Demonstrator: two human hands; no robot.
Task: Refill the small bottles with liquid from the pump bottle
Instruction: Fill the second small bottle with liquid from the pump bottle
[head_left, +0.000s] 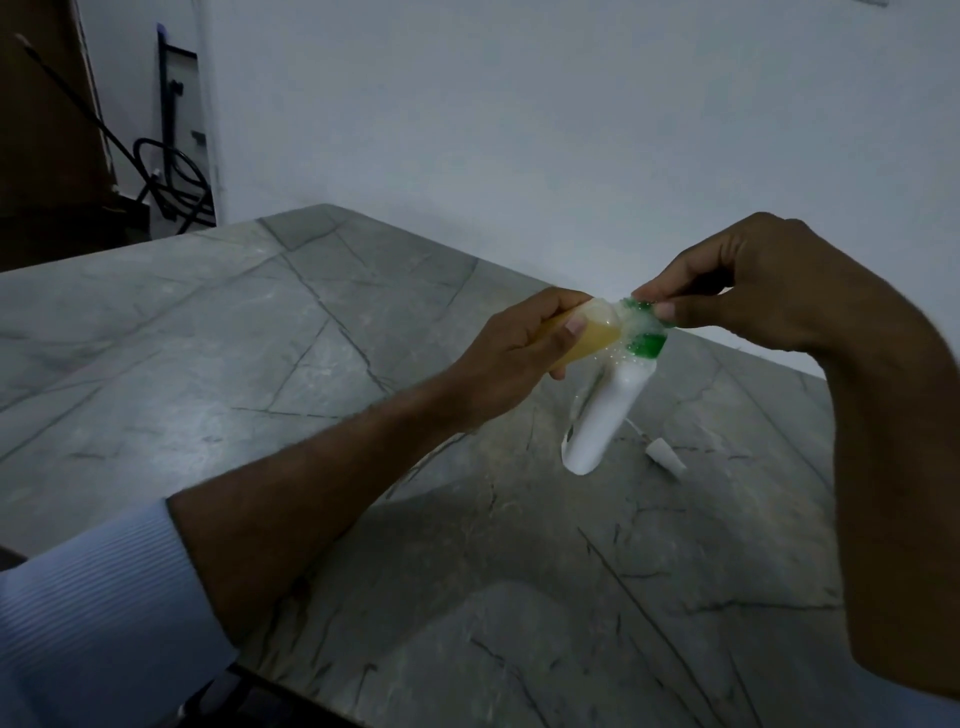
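So I've got the small bottle (228, 340) in my left hand (511, 358), held up above the surface (208, 364) and tipped over almost sideways, mouth toward the right. My left grip is curled round its body, thumb across the front. It's clear plastic with yellowish-amber liquid in it, filling most of the part I can see, and a paler empty-looking bit along the upper side near the neck.

My right hand (748, 291) comes in from the right, and that grip is a pinch: thumb and fingertips are closed on the green top (647, 325) right at the small bottle's mouth. There's foamy, bubbly stuff all over where the two meet, so I can't tell exactly what's touching what in there.

The green part sits on top of the white pump bottle (602, 415), which is directly below and behind my hands. It's opaque, so no idea how much is in it. Can't tell whether it stands on the surface or hangs from my pinch.

Just to the right of it, a small white cap (666, 457) lies on its side on the grey marble-look surface, with a thin white tube running from it back toward the bottle.
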